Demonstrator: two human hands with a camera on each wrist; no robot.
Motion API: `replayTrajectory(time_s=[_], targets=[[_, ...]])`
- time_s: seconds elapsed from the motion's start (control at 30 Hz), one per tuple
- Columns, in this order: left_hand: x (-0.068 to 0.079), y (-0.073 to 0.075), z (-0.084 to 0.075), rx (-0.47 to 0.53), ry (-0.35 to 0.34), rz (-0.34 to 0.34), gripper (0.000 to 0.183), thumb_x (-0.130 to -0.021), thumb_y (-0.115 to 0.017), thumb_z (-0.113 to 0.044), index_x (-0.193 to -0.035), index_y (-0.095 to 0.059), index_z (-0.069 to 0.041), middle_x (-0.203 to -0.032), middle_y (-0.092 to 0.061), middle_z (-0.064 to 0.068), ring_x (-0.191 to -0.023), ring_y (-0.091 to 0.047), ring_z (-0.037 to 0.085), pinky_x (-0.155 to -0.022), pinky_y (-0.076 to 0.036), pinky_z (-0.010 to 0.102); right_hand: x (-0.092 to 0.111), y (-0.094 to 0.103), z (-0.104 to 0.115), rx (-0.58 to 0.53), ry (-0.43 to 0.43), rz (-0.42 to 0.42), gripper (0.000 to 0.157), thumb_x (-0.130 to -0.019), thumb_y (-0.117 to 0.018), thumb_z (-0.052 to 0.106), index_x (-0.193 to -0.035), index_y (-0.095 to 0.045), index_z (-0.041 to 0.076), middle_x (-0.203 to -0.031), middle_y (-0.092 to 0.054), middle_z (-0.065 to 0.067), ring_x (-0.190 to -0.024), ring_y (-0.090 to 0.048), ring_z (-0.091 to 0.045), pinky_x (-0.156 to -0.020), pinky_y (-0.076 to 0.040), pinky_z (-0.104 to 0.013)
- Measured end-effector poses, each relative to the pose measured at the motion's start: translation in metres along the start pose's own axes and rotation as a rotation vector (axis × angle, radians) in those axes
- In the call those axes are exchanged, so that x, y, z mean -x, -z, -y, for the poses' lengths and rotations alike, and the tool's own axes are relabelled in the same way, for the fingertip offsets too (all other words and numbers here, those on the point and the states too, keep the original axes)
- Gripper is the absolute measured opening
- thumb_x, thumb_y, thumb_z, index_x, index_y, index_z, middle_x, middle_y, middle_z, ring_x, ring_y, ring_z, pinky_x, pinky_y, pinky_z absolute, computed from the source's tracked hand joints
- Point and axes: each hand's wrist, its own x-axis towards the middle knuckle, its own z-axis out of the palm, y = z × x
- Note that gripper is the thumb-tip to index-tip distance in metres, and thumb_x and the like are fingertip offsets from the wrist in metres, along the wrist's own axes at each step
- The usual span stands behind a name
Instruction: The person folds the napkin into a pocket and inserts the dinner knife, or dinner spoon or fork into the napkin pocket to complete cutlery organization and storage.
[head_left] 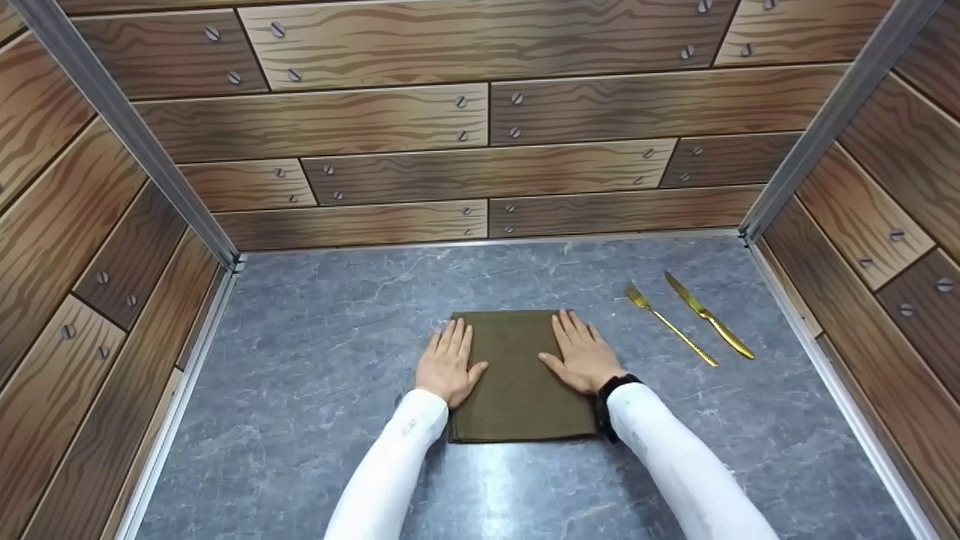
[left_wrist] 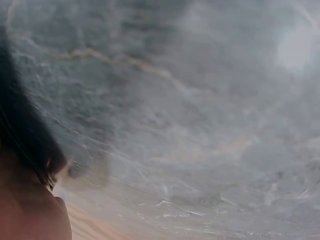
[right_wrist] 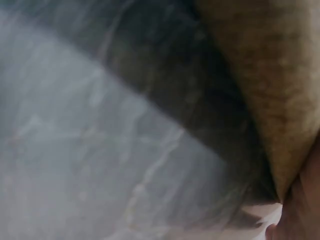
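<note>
A folded olive-brown cloth (head_left: 517, 382) lies flat on the grey marbled table, roughly rectangular. Along its left edge rests my left hand (head_left: 448, 365), fingers straight and pointing away, thumb on the cloth. My right hand (head_left: 583, 358) lies on the right edge in the same way, with a black band at the wrist. Neither hand grips anything. In the right wrist view the cloth (right_wrist: 280, 75) shows at upper right beside part of the hand (right_wrist: 300, 210). The left wrist view shows mostly tabletop, with a bit of the hand (left_wrist: 32, 215) at lower left.
To the right of the cloth lie a gold fork (head_left: 671, 325) and a gold knife (head_left: 709, 315), side by side and slanted. Wood-patterned panels (head_left: 420, 120) wall the table (head_left: 315, 345) at the back and both sides, with metal rails at the corners.
</note>
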Motion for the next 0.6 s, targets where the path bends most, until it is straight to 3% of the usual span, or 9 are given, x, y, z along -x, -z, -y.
replayTrajectory(time_s=[0.23,0.43,0.53,0.6], targets=[[0.001,0.003,0.001,-0.017,-0.010,0.017,0.077,-0.106,-0.034,-0.059,-0.160,-0.032,-0.005,-0.165,-0.031,0.014,-0.153,-0.025,0.029,-0.123,-0.023,0.043,-0.002,-0.008,-0.003,-0.005,0.005,-0.015,0.088,-0.105,-0.026,0.066,-0.163,-0.013,0.003,-0.170,-0.008,-0.018,-0.156,-0.005,-0.033,-0.124,-0.009,-0.055],[0.000,0.010,0.000,-0.037,-0.003,0.026,0.075,-0.106,-0.034,-0.059,-0.162,-0.030,-0.008,-0.167,-0.027,0.012,-0.154,-0.021,0.028,-0.124,-0.017,0.045,0.002,0.008,0.011,0.005,0.006,-0.005,0.084,-0.107,-0.037,0.056,-0.160,-0.018,-0.006,-0.167,-0.013,-0.026,-0.155,-0.009,-0.040,-0.124,-0.011,-0.055],[0.003,0.015,-0.005,-0.041,-0.040,0.000,0.072,-0.107,-0.034,-0.056,-0.163,-0.028,-0.010,-0.168,-0.023,0.011,-0.155,-0.017,0.027,-0.125,-0.014,0.047,0.007,0.015,0.021,0.023,0.038,-0.046,0.081,-0.107,-0.043,0.050,-0.157,-0.024,-0.010,-0.165,-0.017,-0.030,-0.153,-0.013,-0.043,-0.124,-0.012,-0.055],[0.007,0.018,-0.010,-0.028,-0.100,-0.014,0.070,-0.108,-0.034,-0.053,-0.163,-0.027,-0.009,-0.169,-0.021,0.012,-0.156,-0.016,0.028,-0.125,-0.013,0.047,0.013,0.016,0.029,0.029,0.066,-0.053,0.080,-0.107,-0.042,0.050,-0.157,-0.024,-0.010,-0.165,-0.015,-0.029,-0.154,-0.012,-0.043,-0.124,-0.012,-0.053]])
